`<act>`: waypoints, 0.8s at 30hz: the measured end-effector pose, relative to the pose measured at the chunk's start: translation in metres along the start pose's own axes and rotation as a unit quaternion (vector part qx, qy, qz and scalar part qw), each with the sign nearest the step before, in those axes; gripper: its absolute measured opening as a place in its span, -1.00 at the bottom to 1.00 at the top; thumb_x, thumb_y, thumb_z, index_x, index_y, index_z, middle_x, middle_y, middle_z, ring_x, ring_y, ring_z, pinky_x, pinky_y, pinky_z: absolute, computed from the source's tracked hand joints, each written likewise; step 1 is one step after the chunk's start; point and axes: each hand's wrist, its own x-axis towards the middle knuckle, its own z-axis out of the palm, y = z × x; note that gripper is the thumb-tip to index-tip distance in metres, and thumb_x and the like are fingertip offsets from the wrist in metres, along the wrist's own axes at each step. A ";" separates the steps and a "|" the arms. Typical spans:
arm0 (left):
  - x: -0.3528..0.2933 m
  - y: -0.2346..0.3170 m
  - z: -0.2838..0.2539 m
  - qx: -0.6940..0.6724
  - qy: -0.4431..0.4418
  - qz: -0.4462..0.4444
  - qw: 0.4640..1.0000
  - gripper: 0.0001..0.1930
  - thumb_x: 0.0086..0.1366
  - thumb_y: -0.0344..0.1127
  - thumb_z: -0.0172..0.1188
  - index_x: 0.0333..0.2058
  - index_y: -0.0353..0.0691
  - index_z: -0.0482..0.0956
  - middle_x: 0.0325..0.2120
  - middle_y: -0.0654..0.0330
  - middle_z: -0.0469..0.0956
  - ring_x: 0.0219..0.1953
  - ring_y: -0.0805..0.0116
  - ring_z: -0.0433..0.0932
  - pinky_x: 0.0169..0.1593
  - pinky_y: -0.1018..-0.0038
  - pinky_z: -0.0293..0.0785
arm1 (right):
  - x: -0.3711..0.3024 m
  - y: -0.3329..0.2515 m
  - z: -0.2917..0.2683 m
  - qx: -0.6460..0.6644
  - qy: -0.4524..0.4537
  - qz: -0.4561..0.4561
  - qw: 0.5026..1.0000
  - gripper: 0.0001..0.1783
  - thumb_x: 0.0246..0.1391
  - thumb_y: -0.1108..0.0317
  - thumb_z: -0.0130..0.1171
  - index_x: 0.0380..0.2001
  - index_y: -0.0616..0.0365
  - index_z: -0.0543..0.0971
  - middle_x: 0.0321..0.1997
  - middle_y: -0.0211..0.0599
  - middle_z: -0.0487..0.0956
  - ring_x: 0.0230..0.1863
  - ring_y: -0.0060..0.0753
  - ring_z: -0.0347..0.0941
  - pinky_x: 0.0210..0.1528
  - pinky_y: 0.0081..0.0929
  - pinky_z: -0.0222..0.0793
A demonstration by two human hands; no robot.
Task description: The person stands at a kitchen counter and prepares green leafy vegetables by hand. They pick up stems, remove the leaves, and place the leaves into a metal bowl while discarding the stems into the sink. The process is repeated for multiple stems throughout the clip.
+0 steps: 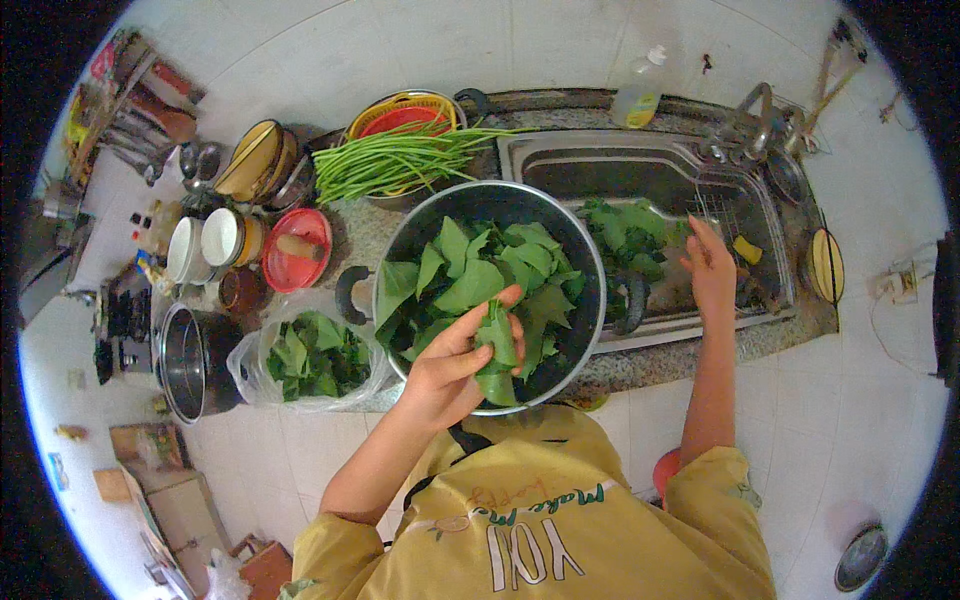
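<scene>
My left hand (448, 372) pinches a small bundle of green leaves (497, 350) between thumb and fingers, over the near side of a wide dark pot (566, 366). Broad loose leaves (475, 275) lie heaped inside that pot. To the right, my right hand (711, 268) hangs above the steel sink (600, 168), its fingers stretched out and nothing visible in them. Leafy stems (628, 235) lie in the sink, left of this hand. A small yellow piece (747, 250) is just beyond its other side.
Long green beans (400, 165) rest across colanders behind the pot. On the left stand a clear plastic bag (375, 385) of leaves, an empty-looking metal pot (185, 360), a red lid (310, 262) and bowls. A soap bottle (638, 92) and tap (755, 125) are behind the sink.
</scene>
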 end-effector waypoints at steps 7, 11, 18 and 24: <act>-0.003 -0.007 0.005 0.101 0.049 0.074 0.991 -0.27 -0.05 -0.61 0.13 0.14 -0.25 0.06 0.00 0.12 0.26 -0.01 0.26 0.33 0.00 0.34 0.32 | 0.003 -0.006 0.010 -0.163 0.049 -0.102 0.980 -0.85 -0.20 0.38 0.24 -0.50 0.20 0.56 -0.33 -0.26 0.53 -0.36 -0.39 0.44 -0.32 -0.53 0.37; 0.000 -0.005 0.012 0.215 0.088 0.095 0.968 -0.29 -0.09 -0.63 0.19 0.09 -0.26 0.13 -0.02 0.17 0.28 -0.01 0.31 0.32 -0.02 0.37 0.37 | -0.025 -0.066 0.031 0.048 -0.036 0.016 0.998 -0.86 -0.19 0.41 0.24 -0.51 0.19 0.52 -0.50 -0.38 0.53 -0.48 -0.55 0.43 -0.41 -0.61 0.34; -0.005 0.005 0.019 0.285 0.092 0.128 0.946 -0.36 -0.02 -0.68 0.13 0.08 -0.29 0.14 -0.04 0.20 0.26 -0.03 0.46 0.31 -0.03 0.54 0.33 | -0.031 -0.071 0.049 0.016 0.003 -0.067 0.998 -0.85 -0.11 0.44 0.14 -0.37 0.15 0.54 -0.44 -0.28 0.54 -0.38 -0.44 0.46 -0.27 -0.56 0.34; -0.008 0.009 0.019 0.260 0.102 0.148 0.949 -0.36 -0.08 -0.66 0.17 0.05 -0.29 0.19 -0.04 0.22 0.28 -0.02 0.44 0.30 0.01 0.52 0.28 | -0.029 -0.070 0.038 -0.115 -0.032 -0.133 0.984 -0.79 -0.01 0.32 0.06 -0.34 0.17 0.57 -0.16 -0.21 0.50 -0.08 -0.33 0.38 -0.06 -0.47 0.26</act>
